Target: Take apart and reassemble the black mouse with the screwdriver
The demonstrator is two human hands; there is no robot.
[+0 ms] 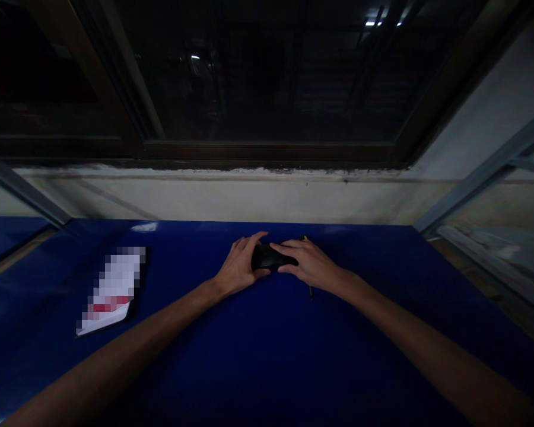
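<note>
A black, smoothly rounded computer mouse [271, 257] is held between my two hands over the blue tabletop. My left hand [241, 261] grips its left end, thumb along the near side and fingers over the far side. On the right end, my right hand [310, 261] closes with its thumb at the near edge and its fingers along the top. Under my right hand lies a thin tool, perhaps a screwdriver [311, 292]; its dark shaft shows on the near side and a yellow-black end on the far side, with the middle hidden.
A white booklet or sheaf of paper with a red band [115, 290], partly pixelated, lies on the left of the blue tabletop [258, 362]. Grey metal posts [480, 172] slant at both sides. A pale wall [267, 198] and a dark window stand behind.
</note>
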